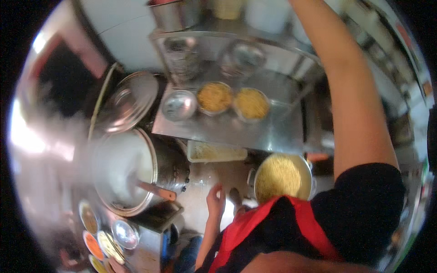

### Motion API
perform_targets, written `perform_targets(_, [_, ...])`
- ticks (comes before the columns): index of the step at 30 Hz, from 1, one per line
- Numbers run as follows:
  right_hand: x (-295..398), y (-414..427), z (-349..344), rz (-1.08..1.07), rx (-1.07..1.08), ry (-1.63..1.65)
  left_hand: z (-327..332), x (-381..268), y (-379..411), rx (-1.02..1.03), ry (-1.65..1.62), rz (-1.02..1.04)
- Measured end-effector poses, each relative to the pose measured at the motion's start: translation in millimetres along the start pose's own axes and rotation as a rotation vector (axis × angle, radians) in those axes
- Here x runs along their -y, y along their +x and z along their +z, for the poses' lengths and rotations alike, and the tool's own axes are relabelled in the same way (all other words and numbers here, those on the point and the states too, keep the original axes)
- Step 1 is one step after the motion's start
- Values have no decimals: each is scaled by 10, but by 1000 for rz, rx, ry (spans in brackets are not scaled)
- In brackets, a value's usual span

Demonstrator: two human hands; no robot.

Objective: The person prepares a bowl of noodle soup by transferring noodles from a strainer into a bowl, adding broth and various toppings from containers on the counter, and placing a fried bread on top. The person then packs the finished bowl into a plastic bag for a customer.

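Observation:
My left hand (216,201) hangs over the floor between the large steaming pot and a pot of noodles, with nothing visible in it and a gap between thumb and fingers. My right arm reaches up past the top edge, so the right hand is out of view. Two bowls of yellow noodles, a left one (215,98) and a right one (252,104), stand on the steel table (286,126) before me. Beside them is a shiny metal bowl (179,105). Yellow noodles (278,177) also fill part of the two-handled pot (307,179) close to my body.
Steam rises from the large pot (153,163) at left; a wooden handle (157,190) crosses its rim. Behind it leans a round metal lid (133,100). A pale tray (218,152) lies below the table edge. At lower left, another person's hand (117,266) is near food bowls.

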State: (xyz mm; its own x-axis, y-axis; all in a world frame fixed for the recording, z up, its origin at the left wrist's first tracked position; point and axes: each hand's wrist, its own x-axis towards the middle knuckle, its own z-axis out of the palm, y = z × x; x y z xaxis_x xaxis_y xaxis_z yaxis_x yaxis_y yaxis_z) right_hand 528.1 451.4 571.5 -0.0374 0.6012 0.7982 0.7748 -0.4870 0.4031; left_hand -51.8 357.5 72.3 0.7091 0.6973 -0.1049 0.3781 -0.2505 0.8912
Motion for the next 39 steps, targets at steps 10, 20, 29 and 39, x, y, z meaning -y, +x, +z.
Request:
perform_targets(10, [1398, -4217, -3854, 465, 320, 736, 922, -2685, -406, 626, -1180, 123])
perform_targets(20, [1849, -7364, -7982, 1462, 253, 795, 3181, -3310, -3673, 1464, -656, 28])
perform_targets(29, [3079, -8394, -10738, 2126, -371, 10, 4570, -3226, -5960, 1591, 60, 1070])
perform_targets(39, [2423, -9110, -10231, 1953, 49, -215, 5773, -2889, -6313, 1530, 4, 746])
